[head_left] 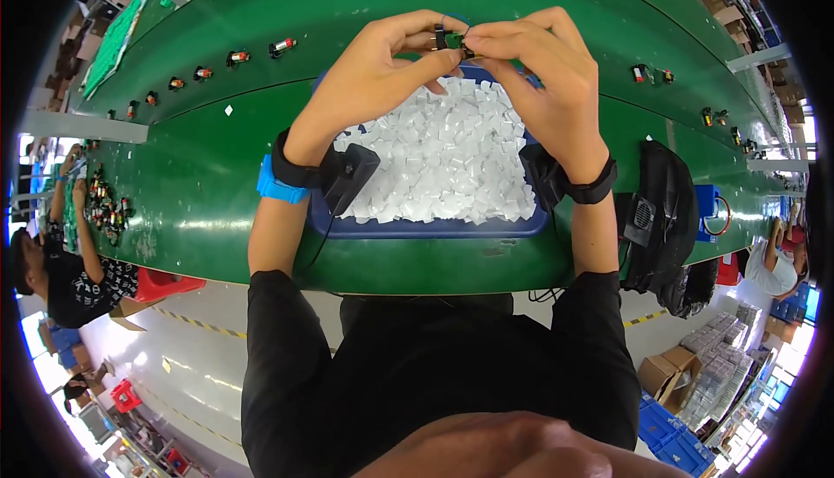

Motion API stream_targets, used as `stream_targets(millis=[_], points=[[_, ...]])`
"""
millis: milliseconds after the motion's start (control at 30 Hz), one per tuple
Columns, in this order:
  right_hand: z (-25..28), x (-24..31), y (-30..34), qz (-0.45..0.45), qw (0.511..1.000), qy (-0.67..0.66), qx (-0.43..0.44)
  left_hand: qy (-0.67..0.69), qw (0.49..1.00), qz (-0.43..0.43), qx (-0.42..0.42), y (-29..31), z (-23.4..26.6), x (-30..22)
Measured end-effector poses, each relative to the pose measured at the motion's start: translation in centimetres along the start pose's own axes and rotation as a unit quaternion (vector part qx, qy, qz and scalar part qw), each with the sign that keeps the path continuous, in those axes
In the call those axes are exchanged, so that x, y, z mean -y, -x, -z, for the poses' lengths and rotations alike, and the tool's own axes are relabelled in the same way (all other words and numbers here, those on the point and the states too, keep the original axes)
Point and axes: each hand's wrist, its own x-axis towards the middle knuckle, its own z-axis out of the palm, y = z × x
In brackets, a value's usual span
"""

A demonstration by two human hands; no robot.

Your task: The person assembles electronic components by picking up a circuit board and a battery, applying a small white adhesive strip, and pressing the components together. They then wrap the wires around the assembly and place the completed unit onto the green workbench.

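Observation:
Above the far side of a blue tray (426,230), both my hands are raised and close together. My left hand (369,74) pinches a small electronic assembly (453,40) between thumb and fingers; a black part with metal pins, a bit of green circuit board and a thin blue wire show on it. My right hand (552,65) grips the other side of the same piece with its fingertips, which partly hide it. Below the hands, the tray is filled with a heap of small white square pieces (452,157).
Small red, white and black assemblies (282,46) stand in a row along the green bench (217,226), with others (640,73) at the right. A black bag (658,217) lies at the right. Co-workers (65,274) sit at both ends.

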Motion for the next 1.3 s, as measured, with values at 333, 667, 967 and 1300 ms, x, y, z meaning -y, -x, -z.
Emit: stream_targets(millis=[333,667,967,1300], points=[[0.2,0.3,-0.2,-0.006,0.999,0.043,-0.014,0.024,1.000,0.012,-0.010,0.1,-0.5,-0.3],[0.0,0.1,0.3,0.008,0.999,0.031,-0.027,0.039,0.999,-0.017,-0.016,0.1,-1.1,-0.2],[1.4,2.3,-0.3,-0.188,0.977,-0.064,-0.074,0.158,0.978,-0.123,-0.055,-0.5,-1.6,0.4],[0.5,2.7,0.1,-0.240,0.951,-0.185,-0.058,0.060,0.971,-0.206,-0.108,-0.2,-2.4,0.5]])
